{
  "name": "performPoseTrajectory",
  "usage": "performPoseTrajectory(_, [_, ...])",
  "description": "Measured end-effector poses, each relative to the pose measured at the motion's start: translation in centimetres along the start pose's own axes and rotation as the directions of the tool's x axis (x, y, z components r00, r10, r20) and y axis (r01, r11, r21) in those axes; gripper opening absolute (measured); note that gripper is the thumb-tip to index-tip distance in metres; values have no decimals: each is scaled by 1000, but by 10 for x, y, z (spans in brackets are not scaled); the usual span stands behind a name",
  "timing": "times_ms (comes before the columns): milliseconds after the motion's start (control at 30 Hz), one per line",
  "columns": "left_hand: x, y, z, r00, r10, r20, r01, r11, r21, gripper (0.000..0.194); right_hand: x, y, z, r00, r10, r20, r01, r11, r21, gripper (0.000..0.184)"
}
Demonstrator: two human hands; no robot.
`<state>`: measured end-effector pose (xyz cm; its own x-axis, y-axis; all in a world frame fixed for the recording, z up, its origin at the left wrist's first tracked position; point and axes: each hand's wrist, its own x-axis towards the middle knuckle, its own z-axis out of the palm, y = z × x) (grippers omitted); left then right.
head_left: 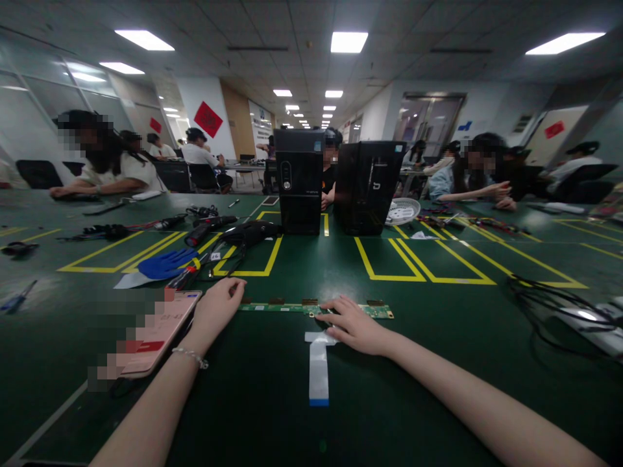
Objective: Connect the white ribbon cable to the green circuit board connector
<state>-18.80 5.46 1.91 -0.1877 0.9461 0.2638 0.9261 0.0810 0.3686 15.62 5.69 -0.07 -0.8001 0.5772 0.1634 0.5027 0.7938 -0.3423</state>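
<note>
A long, narrow green circuit board (287, 308) lies crosswise on the table in front of me. My left hand (221, 306) is at its left end, fingers curled around that end; the fingertips are partly hidden. Over the board's right half, my right hand (354, 326) has its fingers stretched and spread, the fingertips at the middle of the strip. A white flat ribbon cable (318, 373) with a blue end runs from below those fingertips toward me. Whether the cable's far end joins the board is hidden by the right hand.
Left of my left hand lies a phone (160, 334), beside a blue glove (168, 264) and a screwdriver (182, 277). Two black computer towers (299, 188) stand ahead. A white basket (403, 211) sits behind. Black cables (549, 301) and a power strip (594, 327) are at right.
</note>
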Motion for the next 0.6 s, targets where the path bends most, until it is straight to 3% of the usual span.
performPoseTrajectory(367, [-2,4,-3,1000,-16,26,17,1000,-13,38,-10,-5,2,999,48,-3,-48,998,-30,38])
performPoseTrajectory(600, [-5,10,-7,1000,-15,15,15,1000,-7,38,-47,-23,-2,991,132,20,-131,990,-48,42])
